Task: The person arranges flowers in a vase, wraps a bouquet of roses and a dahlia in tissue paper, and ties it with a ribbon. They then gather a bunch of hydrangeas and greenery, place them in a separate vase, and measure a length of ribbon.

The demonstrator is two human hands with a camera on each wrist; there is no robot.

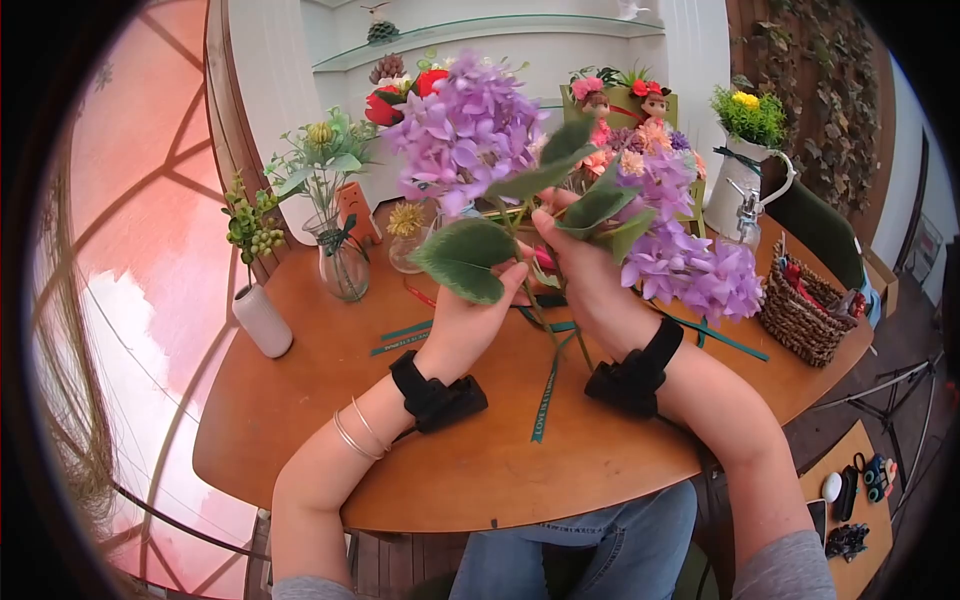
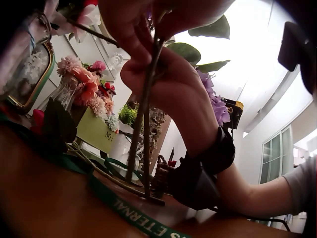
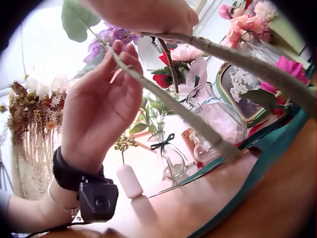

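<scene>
Two purple flower stems are held up above the table, their lower ends angled down. The left hand (image 1: 478, 312) pinches one stem beneath a large purple bloom (image 1: 467, 130) and beside a broad green leaf (image 1: 466, 258). My right hand (image 1: 588, 278) grips the other stem close by, with purple clusters (image 1: 700, 275) hanging to its right. In the right wrist view, the left hand's (image 3: 101, 106) fingertips meet a leafy stem (image 3: 168, 101), palm facing the camera. The left wrist view has the right hand (image 2: 173, 89) behind a brown stem (image 2: 142, 114); its exact finger hold is partly hidden.
Green printed ribbons (image 1: 545, 405) lie across the wooden table (image 1: 330, 440). A white vase (image 1: 263, 322) and glass vase (image 1: 343, 270) stand left. At the right are a wicker basket (image 1: 805, 315) and a white pitcher (image 1: 735, 190); potted dolls (image 1: 655, 105) sit behind.
</scene>
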